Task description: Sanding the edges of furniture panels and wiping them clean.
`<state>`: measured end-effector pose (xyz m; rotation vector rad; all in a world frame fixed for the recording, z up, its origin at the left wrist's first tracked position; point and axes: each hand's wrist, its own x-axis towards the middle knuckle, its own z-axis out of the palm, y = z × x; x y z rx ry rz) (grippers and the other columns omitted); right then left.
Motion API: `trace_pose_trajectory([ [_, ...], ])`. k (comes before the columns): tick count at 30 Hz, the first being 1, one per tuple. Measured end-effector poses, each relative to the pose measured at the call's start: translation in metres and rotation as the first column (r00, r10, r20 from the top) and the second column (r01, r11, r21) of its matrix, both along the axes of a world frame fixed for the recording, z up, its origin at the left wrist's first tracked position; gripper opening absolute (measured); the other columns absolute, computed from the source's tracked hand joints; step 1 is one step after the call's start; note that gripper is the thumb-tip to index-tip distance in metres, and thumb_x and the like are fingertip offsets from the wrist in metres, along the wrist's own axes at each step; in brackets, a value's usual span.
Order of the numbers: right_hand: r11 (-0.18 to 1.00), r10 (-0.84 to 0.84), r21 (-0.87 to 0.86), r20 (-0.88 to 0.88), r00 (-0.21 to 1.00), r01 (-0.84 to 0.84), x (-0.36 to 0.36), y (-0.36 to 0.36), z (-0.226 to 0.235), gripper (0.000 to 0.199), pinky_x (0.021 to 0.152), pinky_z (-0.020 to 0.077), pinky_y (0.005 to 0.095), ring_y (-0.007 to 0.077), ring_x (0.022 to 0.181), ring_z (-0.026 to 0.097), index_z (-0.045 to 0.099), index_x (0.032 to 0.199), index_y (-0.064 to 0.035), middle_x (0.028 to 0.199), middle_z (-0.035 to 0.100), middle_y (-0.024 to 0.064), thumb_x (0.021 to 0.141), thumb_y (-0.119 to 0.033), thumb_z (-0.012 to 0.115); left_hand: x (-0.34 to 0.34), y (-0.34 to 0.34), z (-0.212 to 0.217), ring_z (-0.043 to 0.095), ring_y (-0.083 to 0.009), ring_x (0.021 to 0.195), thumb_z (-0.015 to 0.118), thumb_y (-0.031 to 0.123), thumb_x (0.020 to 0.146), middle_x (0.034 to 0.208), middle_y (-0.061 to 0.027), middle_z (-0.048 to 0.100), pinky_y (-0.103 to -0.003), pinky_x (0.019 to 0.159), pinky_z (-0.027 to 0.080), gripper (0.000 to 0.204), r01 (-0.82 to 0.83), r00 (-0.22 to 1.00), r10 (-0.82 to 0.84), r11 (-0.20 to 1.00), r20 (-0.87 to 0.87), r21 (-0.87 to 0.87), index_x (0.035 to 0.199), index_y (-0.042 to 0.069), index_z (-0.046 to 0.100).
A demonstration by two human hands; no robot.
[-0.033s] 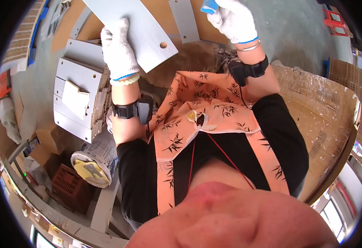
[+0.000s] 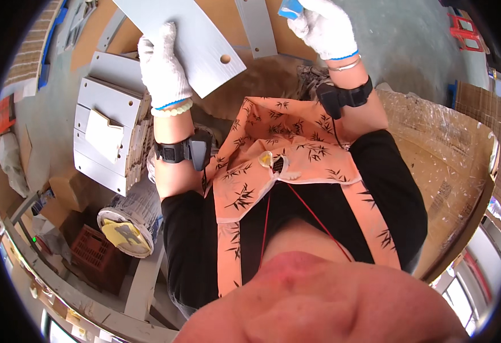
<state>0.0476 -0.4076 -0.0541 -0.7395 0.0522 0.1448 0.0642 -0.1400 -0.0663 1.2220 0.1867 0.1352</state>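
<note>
My left hand [image 2: 165,71], in a white knit glove, grips a pale grey-blue painted board [image 2: 196,48] by its near-left edge. The thumb lies flat on the board's upper face; the other fingers are mostly hidden. One round hole shows near the board's close corner, and its far end runs out of the picture. Apart from the board, at the upper right, my right hand [image 2: 327,28] wears a matching glove. Its fingers are closed around a small blue block [image 2: 290,9], whose exact kind I cannot make out.
Another grey board [image 2: 256,26] lies on the brown cardboard surface beyond. To the left stands a stack of grey boards [image 2: 105,117] with a cream offcut [image 2: 104,136] on top. Cardboard [image 2: 433,166] spreads at the right. A brown crate [image 2: 93,248] stands lower left.
My left hand and the board have shifted very slightly away from me. My right hand keeps its place with the blue block.
</note>
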Motion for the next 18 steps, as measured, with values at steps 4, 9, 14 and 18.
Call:
trace_pose_trajectory([
  [4, 0.999, 0.033, -0.033, -0.009, 0.999, -0.033, -0.002, 0.007, -0.002, 0.028, 0.045, 0.0490, 0.0216, 0.0160, 0.061, 0.065, 0.061, 0.121, 0.0025, 0.083, 0.069, 0.0095, 0.096, -0.010, 0.058, 0.004, 0.008, -0.005, 0.066, -0.0217, 0.095, 0.070, 0.020, 0.090, 0.112, -0.0113, 0.066, -0.034, 0.086, 0.052, 0.041, -0.016, 1.000, 0.015, 1.000, 0.021, 0.022, 0.125, 0.003, 0.057],
  [9, 0.996, 0.045, -0.081, -0.044, 0.998, -0.049, -0.002, 0.013, 0.002, 0.028, 0.044, 0.0483, 0.0221, 0.0156, 0.058, 0.064, 0.061, 0.121, 0.0026, 0.082, 0.068, 0.0091, 0.095, -0.010, 0.058, -0.001, 0.005, 0.004, 0.066, -0.0217, 0.096, 0.071, 0.022, 0.089, 0.111, -0.0114, 0.067, -0.034, 0.086, 0.053, 0.041, -0.074, 0.997, 0.075, 0.995, -0.020, 0.072, 0.124, 0.003, 0.058],
  [14, 0.993, 0.082, -0.084, -0.031, 0.996, -0.084, -0.001, 0.015, 0.001, 0.029, 0.042, 0.0482, 0.0227, 0.0156, 0.051, 0.061, 0.060, 0.121, 0.0033, 0.079, 0.068, 0.0087, 0.095, -0.010, 0.058, 0.000, 0.011, 0.000, 0.066, -0.0213, 0.097, 0.072, 0.024, 0.088, 0.110, -0.0118, 0.067, -0.035, 0.086, 0.053, 0.042, -0.079, 0.996, 0.083, 0.986, -0.025, 0.150, 0.123, 0.004, 0.060],
  [18, 0.991, 0.085, -0.099, -0.009, 0.996, -0.085, -0.005, 0.020, -0.001, 0.029, 0.043, 0.0494, 0.0231, 0.0148, 0.051, 0.061, 0.060, 0.121, 0.0038, 0.080, 0.068, 0.0092, 0.096, -0.009, 0.058, 0.003, 0.010, -0.004, 0.065, -0.0229, 0.099, 0.072, 0.023, 0.088, 0.109, -0.0123, 0.067, -0.037, 0.087, 0.053, 0.040, -0.192, 0.981, 0.191, 0.974, 0.018, 0.122, 0.120, 0.003, 0.060],
])
